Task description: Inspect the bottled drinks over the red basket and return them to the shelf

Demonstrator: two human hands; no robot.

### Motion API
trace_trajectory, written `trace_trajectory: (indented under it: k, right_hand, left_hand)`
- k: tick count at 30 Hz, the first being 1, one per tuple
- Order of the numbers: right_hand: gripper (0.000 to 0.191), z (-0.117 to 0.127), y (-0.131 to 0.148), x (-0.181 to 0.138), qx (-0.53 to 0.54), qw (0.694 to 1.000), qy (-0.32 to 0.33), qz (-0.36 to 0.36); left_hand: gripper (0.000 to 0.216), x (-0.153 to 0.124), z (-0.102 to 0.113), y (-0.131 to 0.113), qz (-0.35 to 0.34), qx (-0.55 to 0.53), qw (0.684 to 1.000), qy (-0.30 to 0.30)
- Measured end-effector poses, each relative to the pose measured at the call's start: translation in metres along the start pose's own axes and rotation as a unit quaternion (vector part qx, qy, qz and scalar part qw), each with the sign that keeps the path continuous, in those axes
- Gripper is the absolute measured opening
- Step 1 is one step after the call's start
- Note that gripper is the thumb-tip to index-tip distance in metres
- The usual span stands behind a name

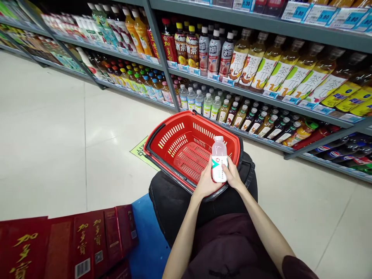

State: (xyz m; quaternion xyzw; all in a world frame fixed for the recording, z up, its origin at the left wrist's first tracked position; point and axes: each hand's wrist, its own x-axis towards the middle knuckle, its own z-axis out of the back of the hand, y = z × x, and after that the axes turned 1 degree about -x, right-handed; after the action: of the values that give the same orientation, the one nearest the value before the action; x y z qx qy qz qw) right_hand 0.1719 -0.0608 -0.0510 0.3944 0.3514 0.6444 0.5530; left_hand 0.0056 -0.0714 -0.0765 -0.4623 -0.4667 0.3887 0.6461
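Between my two hands is a small drink bottle (219, 162) with a clear upper part and a white label marked in green and red. My left hand (207, 180) is wrapped round its left side and base. On the right side, my right hand (231, 174) grips it, with the thumb lying over the label. The bottle is upright, tilted slightly toward me. Just beyond and below it, a red shopping basket (171, 131) with black handles rests on my lap. Its slotted floor shows bare.
Ahead runs a grey shelf unit (258, 99) filled with rows of bottled drinks and price tags. Dark red boxes (84, 240) stand at the lower left, beside a blue surface (148, 236). A green floor sign (142, 153) lies partly under the basket on the tiled floor (58, 135).
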Motion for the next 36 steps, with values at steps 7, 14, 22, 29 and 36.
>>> trace_trajectory:
  k: [7,14,22,29,36]
  right_hand:
    - [0.067,-0.0042,-0.0015,-0.0016,0.012,0.999,-0.041,-0.016]
    - [0.064,-0.0044,0.0025,-0.0030,0.000,0.999,-0.051,-0.015]
    - [0.061,-0.0065,0.0023,-0.0024,0.012,0.998,-0.052,-0.013]
    - [0.061,-0.0062,-0.0007,-0.0008,0.007,0.998,-0.057,-0.012]
    - [0.062,-0.0061,-0.0029,-0.0012,0.004,0.998,-0.053,-0.020]
  left_hand:
    - [0.118,-0.0006,0.0027,-0.0052,0.004,0.020,1.000,0.010]
    - [0.118,-0.0003,0.0032,-0.0068,0.004,0.038,0.999,0.011]
    - [0.118,-0.0007,0.0028,-0.0006,-0.004,0.036,0.999,0.009]
    - [0.118,-0.0006,0.0024,-0.0021,-0.003,0.039,0.999,0.002]
    - [0.118,-0.0003,0.0023,-0.0033,0.004,0.031,1.000,0.002]
